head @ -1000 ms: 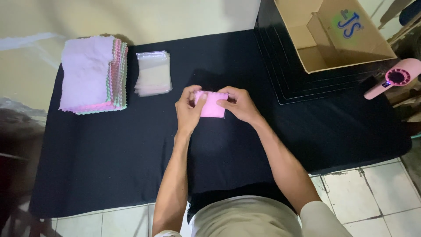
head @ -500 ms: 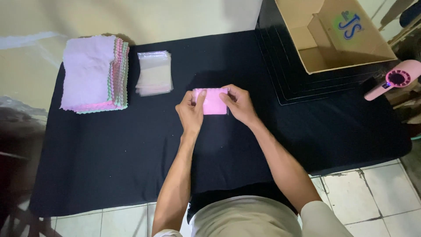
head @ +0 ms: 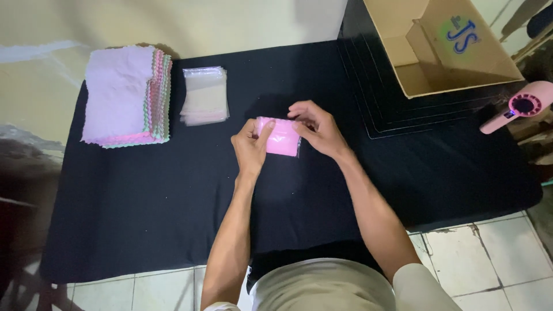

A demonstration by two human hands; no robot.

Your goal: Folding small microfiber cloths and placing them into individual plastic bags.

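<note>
A small folded pink cloth [head: 280, 137] inside a clear plastic sleeve is held between both hands above the black table cover [head: 144, 207]. My left hand [head: 250, 148] grips its left edge, thumb on top. My right hand [head: 318, 128] pinches the right and upper edge. A stack of pastel cloths [head: 127, 95], lilac on top with pink and green edges showing, lies at the far left. Beside it sits a pile of clear plastic sleeves [head: 204, 95].
An open cardboard box [head: 440, 43] rests on a black raised block [head: 397, 98] at the far right. A pink handheld fan [head: 515, 112] lies right of it. Pale tiled floor [head: 495, 259] shows beyond the near edge of the table.
Both hands have kept hold of the pink cloth in its sleeve and shifted their fingers slightly along its edges; the bundle stays at the same spot.
</note>
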